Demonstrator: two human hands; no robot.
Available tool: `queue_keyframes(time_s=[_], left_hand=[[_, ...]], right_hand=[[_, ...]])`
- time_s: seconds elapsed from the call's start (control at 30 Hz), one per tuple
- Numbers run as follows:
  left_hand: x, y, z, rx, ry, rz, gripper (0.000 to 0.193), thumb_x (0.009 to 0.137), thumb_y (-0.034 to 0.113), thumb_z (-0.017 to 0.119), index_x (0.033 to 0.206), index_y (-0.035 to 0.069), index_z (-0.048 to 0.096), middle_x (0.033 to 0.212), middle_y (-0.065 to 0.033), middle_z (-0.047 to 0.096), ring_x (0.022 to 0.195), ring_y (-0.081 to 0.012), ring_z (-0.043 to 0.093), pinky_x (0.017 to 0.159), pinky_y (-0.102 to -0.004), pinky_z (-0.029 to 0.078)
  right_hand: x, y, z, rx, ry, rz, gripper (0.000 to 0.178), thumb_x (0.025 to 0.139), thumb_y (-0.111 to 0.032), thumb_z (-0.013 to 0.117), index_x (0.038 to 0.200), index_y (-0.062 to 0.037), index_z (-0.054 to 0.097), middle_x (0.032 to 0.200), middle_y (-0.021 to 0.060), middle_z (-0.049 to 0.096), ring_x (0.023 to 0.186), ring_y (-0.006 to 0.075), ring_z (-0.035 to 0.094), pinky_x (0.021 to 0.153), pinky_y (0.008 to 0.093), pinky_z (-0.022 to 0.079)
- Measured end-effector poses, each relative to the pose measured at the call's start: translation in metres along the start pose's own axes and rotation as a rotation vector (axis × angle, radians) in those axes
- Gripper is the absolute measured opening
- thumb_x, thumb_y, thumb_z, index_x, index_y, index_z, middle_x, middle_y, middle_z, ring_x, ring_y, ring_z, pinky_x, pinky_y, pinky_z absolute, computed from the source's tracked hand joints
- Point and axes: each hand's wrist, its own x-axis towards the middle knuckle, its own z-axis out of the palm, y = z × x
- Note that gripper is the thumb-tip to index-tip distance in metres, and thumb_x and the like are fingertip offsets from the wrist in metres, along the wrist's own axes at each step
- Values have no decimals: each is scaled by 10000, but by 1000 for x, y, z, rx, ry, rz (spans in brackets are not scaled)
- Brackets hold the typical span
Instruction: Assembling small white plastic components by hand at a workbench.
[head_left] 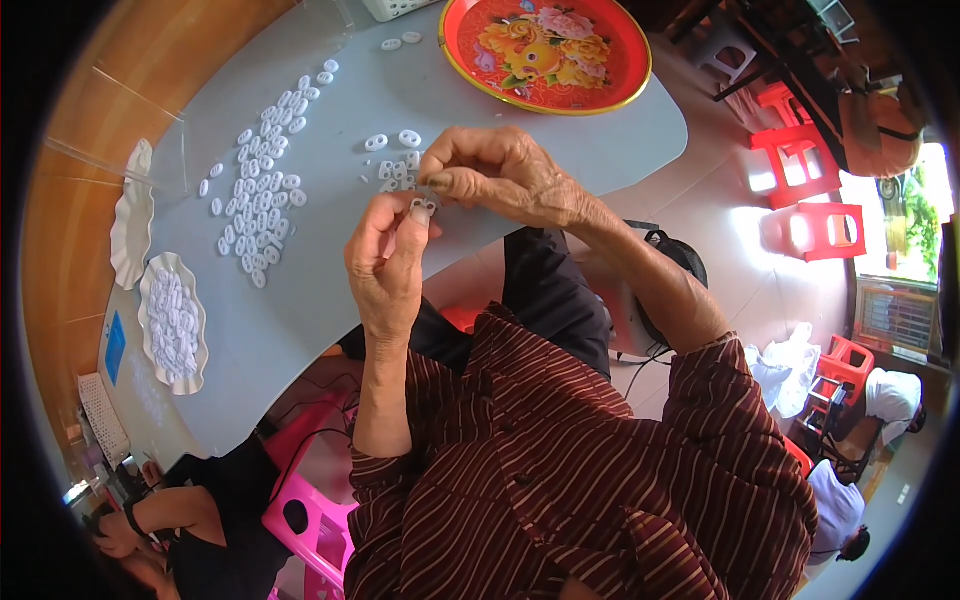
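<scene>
Held between the thumb and fingers of my left hand [388,262] is a small white two-holed plastic piece [424,205], near the table's front edge. My right hand [505,180] is closed in a pinch just above it; whatever its fingertips grip is too small to make out. Beyond my hands lies a little group of squarish white plastic pieces [388,172], partly hidden by my fingers. Two white oval pieces [376,143] rest just past that group. Further left, many similar oval two-holed pieces [262,190] are spread in a long band on the grey table [320,200].
A red flowered tray [560,95] with a gold rim stands at the far right. A wavy-edged white dish [200,370] heaped with white pieces sits at the left, near another wavy dish [133,215]. At lower left a person in black [225,525] sits by a pink chair [310,520].
</scene>
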Motion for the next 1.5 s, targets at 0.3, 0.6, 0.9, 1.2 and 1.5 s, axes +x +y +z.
queue_keyframes(time_s=[0.3, 0.6, 0.9, 1.2, 1.5], left_hand=[[0, -9, -1, 137, -73, 89, 137, 893, 120, 576, 879, -16, 577, 762, -25, 573, 651, -88, 514, 582, -246, 439], [-2, -6, 0, 161, -30, 178, 126, 911, 113, 557, 916, -14, 561, 751, -42, 575, 642, -110, 526, 597, -257, 461], [-1, -7, 1, 173, -9, 135, 136, 913, 119, 553, 914, -17, 564, 698, -30, 548, 605, -92, 486, 565, -230, 420], [-2, -10, -2, 151, -6, 168, 173, 925, 162, 552, 955, -8, 559, 687, -24, 532, 598, -86, 458, 536, -233, 390], [37, 7, -97, 1038, 52, 420, 152, 834, 15, 556, 981, 18, 595, 861, -99, 556, 849, -259, 521, 789, -377, 427]], right_hand=[[-1, 3, 4, -102, 25, -58, 192, 850, -190, 682, 849, -5, 626, 730, 4, 615, 703, 67, 546, 649, 237, 473], [3, -4, -1, -131, 3, 65, 187, 880, -198, 649, 870, -12, 636, 699, -5, 595, 660, 45, 516, 612, 215, 450], [1, 1, 2, -33, -13, -9, 161, 862, -159, 666, 850, -2, 632, 737, 15, 631, 697, 62, 558, 652, 238, 476], [-2, 2, 9, 50, -17, -20, 144, 866, -138, 662, 879, -7, 603, 773, -15, 589, 698, 47, 503, 639, 202, 443], [-5, -3, 5, 107, -31, 49, 151, 878, -134, 635, 929, 1, 588, 810, 28, 610, 719, 58, 537, 651, 205, 466]])
